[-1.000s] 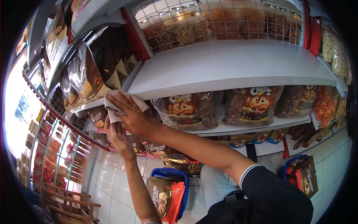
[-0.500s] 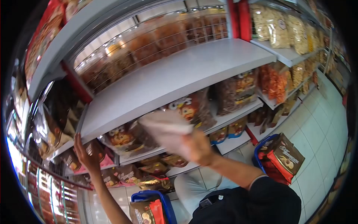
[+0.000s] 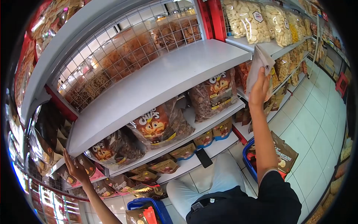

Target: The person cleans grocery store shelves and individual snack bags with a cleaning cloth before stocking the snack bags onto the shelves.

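Note:
My left hand [image 3: 77, 171] rests with fingers stretched out against the left front corner of the bare grey shelf [image 3: 160, 82]. At the shelf's right end, my right hand [image 3: 259, 91] is closed round a folded greyish cloth [image 3: 256, 69], held up near the neighbouring shelves. Just below the grey shelf stand large clear bags of chocolate chips snacks [image 3: 156, 125], with a monkey-like cartoon on the labels. Brown pouches [image 3: 84, 164] stand on the lower shelf near my left hand.
A blue basket [image 3: 160, 207] with pouches stands on the floor at my front left; another blue basket [image 3: 249, 164] is at right. A black phone [image 3: 203, 158] lies by the lowest shelf edge. Wire mesh [image 3: 123, 56] backs the shelf. Bags of pale snacks [image 3: 251, 22] fill the right shelves.
My right hand has swept the cloth from in front of the shelf's middle to its right end and up. My left hand stays at the left corner. The view has shifted right.

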`<state>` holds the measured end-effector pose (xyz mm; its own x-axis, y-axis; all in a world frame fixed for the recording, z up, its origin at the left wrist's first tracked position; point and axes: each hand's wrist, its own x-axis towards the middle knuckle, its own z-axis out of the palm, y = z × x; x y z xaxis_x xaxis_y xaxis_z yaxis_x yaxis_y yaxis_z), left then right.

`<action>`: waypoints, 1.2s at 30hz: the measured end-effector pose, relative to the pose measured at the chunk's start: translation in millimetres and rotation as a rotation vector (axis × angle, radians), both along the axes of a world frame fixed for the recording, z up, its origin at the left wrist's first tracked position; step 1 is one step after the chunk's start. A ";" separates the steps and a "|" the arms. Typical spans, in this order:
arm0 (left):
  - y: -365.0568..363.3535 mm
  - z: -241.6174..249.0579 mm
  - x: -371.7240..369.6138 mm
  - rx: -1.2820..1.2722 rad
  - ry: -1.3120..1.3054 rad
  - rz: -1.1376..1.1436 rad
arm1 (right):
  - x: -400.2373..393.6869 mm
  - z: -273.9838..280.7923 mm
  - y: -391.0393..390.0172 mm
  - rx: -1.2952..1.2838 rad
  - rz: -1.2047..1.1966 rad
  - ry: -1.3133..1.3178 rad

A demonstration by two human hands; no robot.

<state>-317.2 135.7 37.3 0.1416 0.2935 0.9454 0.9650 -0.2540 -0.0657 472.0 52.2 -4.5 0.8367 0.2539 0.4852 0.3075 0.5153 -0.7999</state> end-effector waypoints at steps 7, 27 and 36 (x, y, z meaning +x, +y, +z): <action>0.6 -2.9 -10.5 -0.027 -0.009 0.024 | -10.3 16.8 11.5 0.050 -0.123 -0.014; 6.0 -8.7 -10.3 -0.002 -0.051 0.005 | 36.8 39.8 9.4 -0.302 -0.203 -0.747; 3.7 -5.6 -9.0 -0.013 -0.060 0.008 | 47.6 47.4 13.7 -0.281 -0.215 -0.833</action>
